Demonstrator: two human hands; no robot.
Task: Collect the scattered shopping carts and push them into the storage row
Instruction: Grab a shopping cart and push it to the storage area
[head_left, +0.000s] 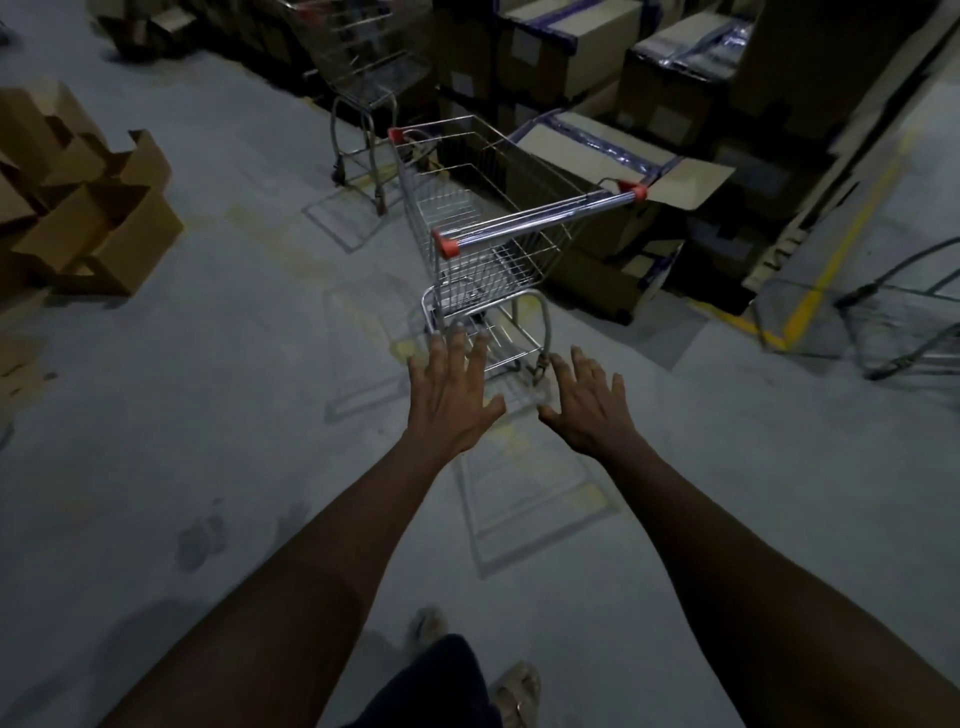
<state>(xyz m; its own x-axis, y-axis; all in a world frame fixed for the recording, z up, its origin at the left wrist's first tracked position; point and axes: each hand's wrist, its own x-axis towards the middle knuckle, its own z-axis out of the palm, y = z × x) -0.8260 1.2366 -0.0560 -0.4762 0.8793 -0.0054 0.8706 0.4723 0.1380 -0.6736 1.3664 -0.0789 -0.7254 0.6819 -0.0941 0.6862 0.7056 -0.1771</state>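
Note:
A small wire shopping cart (498, 218) with red-capped chrome handle stands on the grey floor ahead of me, its handle turned toward me. A second wire cart (363, 78) stands farther back, near the stacked boxes. My left hand (452, 395) and my right hand (587, 405) reach forward side by side, fingers spread, palms down. Both hover in front of the near cart's lower frame, below the handle, and hold nothing. Neither hand touches the handle.
Stacks of cardboard boxes (597, 57) line the back and right of the carts. Open empty cartons (78, 208) lie in a heap at the left. A yellow floor line (826, 280) and part of another wire frame (904, 332) sit at the right.

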